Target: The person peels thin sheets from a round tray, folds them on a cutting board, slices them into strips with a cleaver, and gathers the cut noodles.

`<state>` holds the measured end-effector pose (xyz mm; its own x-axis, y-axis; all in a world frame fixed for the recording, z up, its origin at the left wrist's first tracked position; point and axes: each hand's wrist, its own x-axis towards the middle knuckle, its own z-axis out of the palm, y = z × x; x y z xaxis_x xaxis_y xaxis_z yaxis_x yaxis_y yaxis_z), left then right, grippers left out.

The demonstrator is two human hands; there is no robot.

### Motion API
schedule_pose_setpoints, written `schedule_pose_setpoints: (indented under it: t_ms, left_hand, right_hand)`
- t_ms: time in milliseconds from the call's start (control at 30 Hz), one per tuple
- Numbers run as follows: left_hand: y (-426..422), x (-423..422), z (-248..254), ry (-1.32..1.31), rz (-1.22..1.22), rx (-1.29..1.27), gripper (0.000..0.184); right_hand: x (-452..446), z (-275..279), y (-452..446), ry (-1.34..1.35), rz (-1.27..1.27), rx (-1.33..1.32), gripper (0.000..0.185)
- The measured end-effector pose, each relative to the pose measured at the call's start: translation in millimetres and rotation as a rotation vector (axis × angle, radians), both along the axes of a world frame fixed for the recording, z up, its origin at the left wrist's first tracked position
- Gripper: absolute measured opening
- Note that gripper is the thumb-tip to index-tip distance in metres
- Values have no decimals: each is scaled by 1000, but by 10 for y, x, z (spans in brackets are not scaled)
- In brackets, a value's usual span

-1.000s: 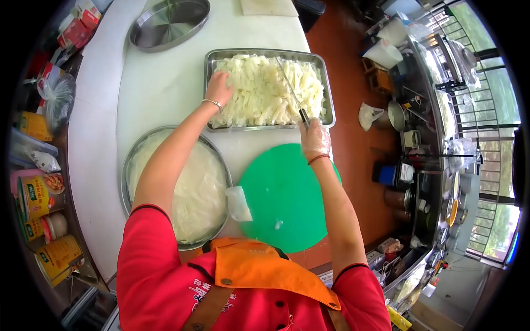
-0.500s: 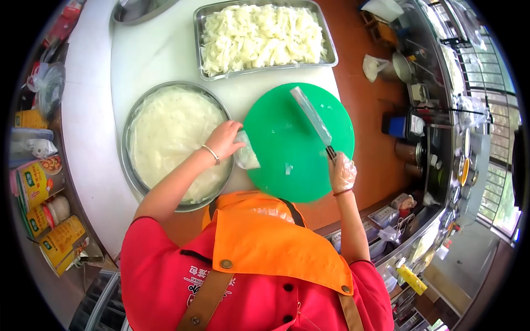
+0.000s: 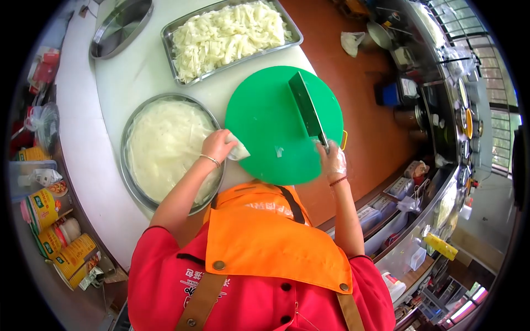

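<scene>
My right hand, in a clear plastic glove, grips the handle of a cleaver. The blade points away from me over the right half of a round green cutting board. A small translucent scrap lies on the board. With bare fingers, my left hand pinches a white folded piece at the board's left edge; I cannot tell whether it is cloth or a soft sheet. Beneath my left wrist stands a round metal pan holding pale, translucent sheets.
Behind the board, a rectangular metal tray is heaped with pale cut strips. A round metal pan stands at the back left of the white table. Printed yellow tubs sit at far left; a cluttered counter runs along the right.
The view has shifted, bringing more of the back-left pan into sight. The cleaver has turned, its blade now showing dark and broad. My left hand still holds the white piece beside the board.
</scene>
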<state>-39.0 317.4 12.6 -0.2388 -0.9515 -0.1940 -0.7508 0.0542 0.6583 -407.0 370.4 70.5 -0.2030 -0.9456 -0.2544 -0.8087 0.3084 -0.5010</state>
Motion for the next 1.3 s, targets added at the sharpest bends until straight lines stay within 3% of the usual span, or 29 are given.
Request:
schedule_pose_setpoints:
  t_ms: [133, 233, 433, 533, 567, 700, 767, 800, 933, 1033, 1133, 1233, 1300]
  left_hand:
    - [-56, -47, 62, 116, -14, 222, 27]
    - [-79, -132, 382, 339, -23, 349, 24]
    - [-310, -474, 871, 416, -166, 311, 21]
    - [-459, -757, 840, 426, -239, 285, 22]
    - [-524, -846, 624, 541, -257, 403, 24]
    - [-806, -1112, 162, 435, -352, 348, 28]
    - [-932, -1134, -193, 325, -298, 102, 29]
    - [-980, -1128, -210, 270, -267, -21, 30]
    - [-1078, -1065, -186, 124, -251, -53, 37]
    - [-925, -999, -15, -50, -209, -401, 38]
    - [-692, -904, 2, -38, -246, -461, 38]
    - [-423, -859, -154, 19, -521, -599, 40]
    - [-356, -886, -125, 18, -554, -565, 39]
  right_hand:
    - [25, -5, -42, 115, 89, -41, 27]
    - [115, 34, -84, 45, 121, -161, 27]
    - [230, 187, -181, 3, 126, -98, 32]
    - [216, 188, -195, 16, 123, -53, 34]
    - [225, 215, -205, 15, 118, -40, 34]
    - [200, 187, -233, -1, 122, -56, 35]
    - [220, 181, -247, 16, 128, -133, 36]
    - [233, 177, -263, 24, 134, -173, 36]
    - [269, 74, -382, 156, 190, -152, 26]
    - [325, 116, -445, 196, 199, -59, 21]
    - [386, 145, -438, 212, 219, 5, 22]
    - [474, 253, -195, 211, 313, -34, 19]
    - [524, 292, -144, 248, 355, 20, 12]
